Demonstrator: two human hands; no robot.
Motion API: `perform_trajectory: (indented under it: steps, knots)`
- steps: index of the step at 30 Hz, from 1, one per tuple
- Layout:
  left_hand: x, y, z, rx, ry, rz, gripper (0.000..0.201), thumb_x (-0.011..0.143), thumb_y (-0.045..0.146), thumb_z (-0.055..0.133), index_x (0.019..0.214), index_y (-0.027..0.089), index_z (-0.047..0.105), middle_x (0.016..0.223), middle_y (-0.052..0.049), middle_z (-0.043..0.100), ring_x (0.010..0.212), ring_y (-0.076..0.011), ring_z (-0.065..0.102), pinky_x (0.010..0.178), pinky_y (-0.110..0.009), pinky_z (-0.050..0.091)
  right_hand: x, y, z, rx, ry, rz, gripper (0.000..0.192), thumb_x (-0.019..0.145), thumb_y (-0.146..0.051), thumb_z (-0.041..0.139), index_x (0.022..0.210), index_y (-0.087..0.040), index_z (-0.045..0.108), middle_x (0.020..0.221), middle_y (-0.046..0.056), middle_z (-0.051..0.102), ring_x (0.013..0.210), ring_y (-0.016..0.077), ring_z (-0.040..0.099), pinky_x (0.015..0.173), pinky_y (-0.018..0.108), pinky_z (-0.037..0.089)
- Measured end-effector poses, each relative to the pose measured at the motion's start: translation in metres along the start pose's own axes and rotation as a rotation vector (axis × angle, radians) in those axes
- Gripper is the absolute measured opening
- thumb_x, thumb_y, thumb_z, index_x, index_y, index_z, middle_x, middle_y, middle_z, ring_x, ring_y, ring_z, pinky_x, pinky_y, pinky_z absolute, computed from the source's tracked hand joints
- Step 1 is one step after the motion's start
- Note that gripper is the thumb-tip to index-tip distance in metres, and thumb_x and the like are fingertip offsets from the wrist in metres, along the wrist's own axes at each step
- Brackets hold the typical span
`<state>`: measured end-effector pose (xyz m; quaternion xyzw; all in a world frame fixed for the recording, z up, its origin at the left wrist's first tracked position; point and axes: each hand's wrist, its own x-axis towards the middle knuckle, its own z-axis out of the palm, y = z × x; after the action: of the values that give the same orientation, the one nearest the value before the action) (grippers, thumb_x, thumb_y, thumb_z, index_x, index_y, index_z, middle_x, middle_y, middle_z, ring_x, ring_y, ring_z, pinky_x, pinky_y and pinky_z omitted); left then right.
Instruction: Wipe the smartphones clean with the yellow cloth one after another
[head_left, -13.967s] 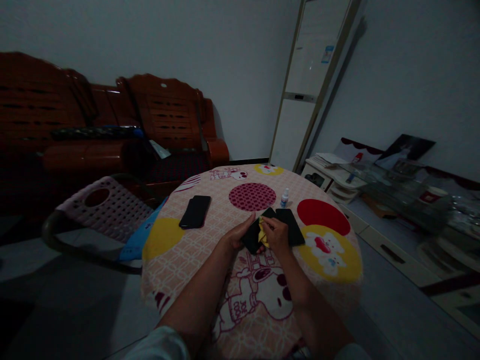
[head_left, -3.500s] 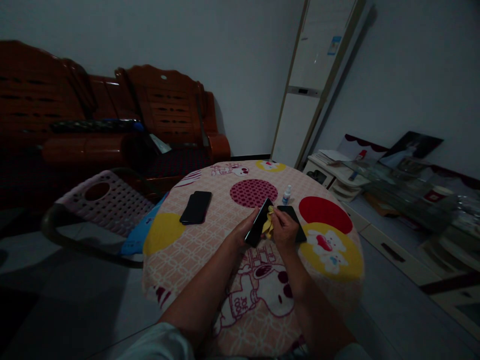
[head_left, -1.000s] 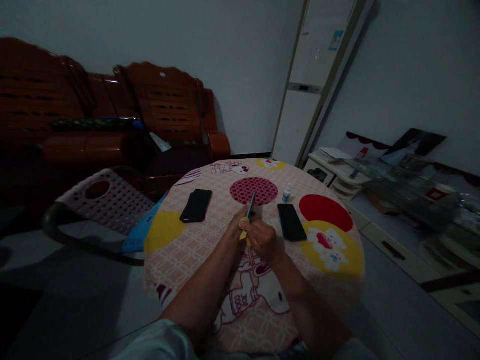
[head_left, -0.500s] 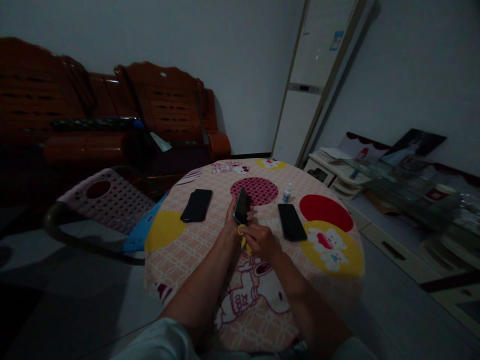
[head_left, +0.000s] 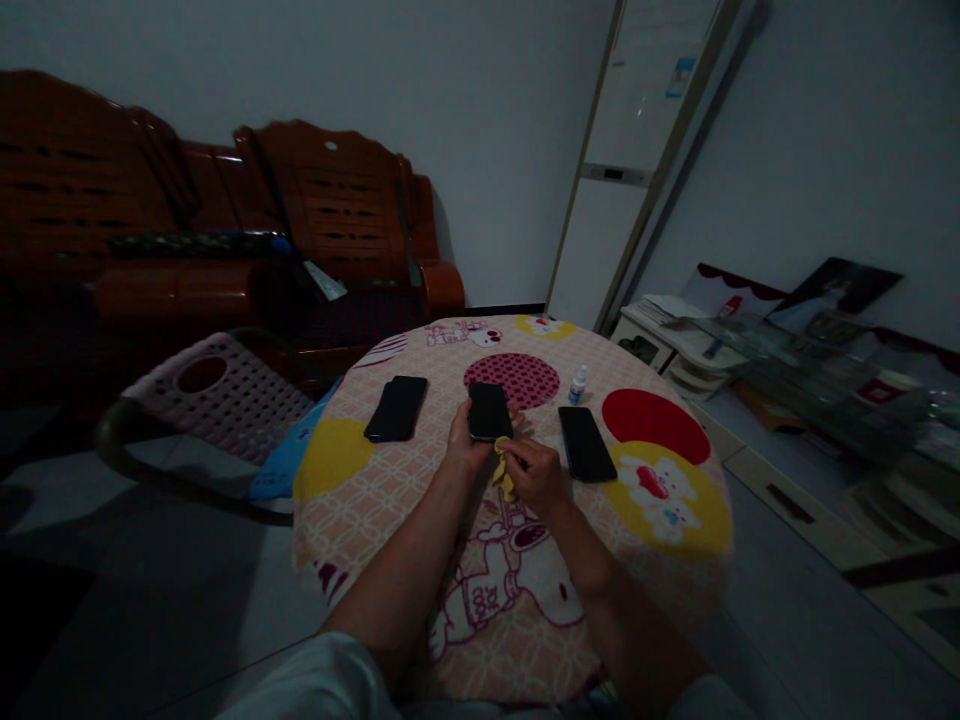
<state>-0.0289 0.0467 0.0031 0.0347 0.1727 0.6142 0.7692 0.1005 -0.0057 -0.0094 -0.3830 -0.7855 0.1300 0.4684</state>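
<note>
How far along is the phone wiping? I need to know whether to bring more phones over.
One phone lies flat on the left of the table and another phone on the right; whether either is wiped cannot be told. In hand: the left hand holds a third phone, the right hand a yellow cloth just below it. A small bottle stands nearby.

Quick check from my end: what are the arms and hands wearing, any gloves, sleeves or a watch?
Both hands, left hand and right hand, are bare: no gloves, rings or watch visible. The forearms are uncovered too. Pale, light-coloured short sleeves show only at the bottom edge of the view.
</note>
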Motion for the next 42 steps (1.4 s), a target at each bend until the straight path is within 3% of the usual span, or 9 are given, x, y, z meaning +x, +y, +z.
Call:
perform_trajectory:
  steps: [8, 16, 29, 42]
  knots:
    - [0.000, -0.006, 0.002, 0.000, 0.020, 0.071, 0.034, 0.088, 0.031, 0.044, 0.107, 0.009, 0.060, 0.094, -0.015, 0.069, 0.093, -0.0240, 0.066, 0.088, -0.042, 0.050, 0.002, -0.002, 0.000, 0.019, 0.084, 0.018, 0.027, 0.084, -0.014, 0.050, 0.099, -0.019, 0.071, 0.080, 0.006, 0.070, 0.071, 0.0161, 0.064, 0.066, 0.025, 0.050]
    - [-0.002, -0.009, 0.004, -0.008, 0.014, 0.059, 0.037, 0.086, 0.030, 0.048, 0.116, 0.010, 0.057, 0.095, -0.013, 0.069, 0.090, -0.0227, 0.066, 0.087, -0.040, 0.051, 0.002, -0.007, 0.000, 0.010, 0.059, -0.020, 0.028, 0.086, -0.015, 0.048, 0.102, -0.019, 0.070, 0.081, 0.007, 0.069, 0.072, 0.0163, 0.064, 0.066, 0.026, 0.050]
    - [-0.001, -0.012, 0.008, -0.016, 0.093, 0.098, 0.034, 0.090, 0.035, 0.042, 0.104, 0.010, 0.061, 0.082, -0.010, 0.069, 0.084, -0.0220, 0.068, 0.090, -0.040, 0.049, 0.003, -0.008, 0.002, -0.028, 0.100, -0.005, 0.026, 0.085, -0.013, 0.048, 0.098, -0.018, 0.071, 0.078, 0.006, 0.069, 0.069, 0.0153, 0.063, 0.066, 0.025, 0.049]
    - [-0.002, -0.013, 0.004, 0.033, 0.036, 0.083, 0.037, 0.089, 0.037, 0.042, 0.106, 0.010, 0.060, 0.084, -0.012, 0.070, 0.083, -0.0214, 0.067, 0.090, -0.037, 0.050, 0.004, -0.011, 0.002, 0.041, 0.139, 0.052, 0.027, 0.082, -0.012, 0.049, 0.095, -0.017, 0.072, 0.082, 0.008, 0.071, 0.073, 0.0167, 0.066, 0.067, 0.026, 0.051]
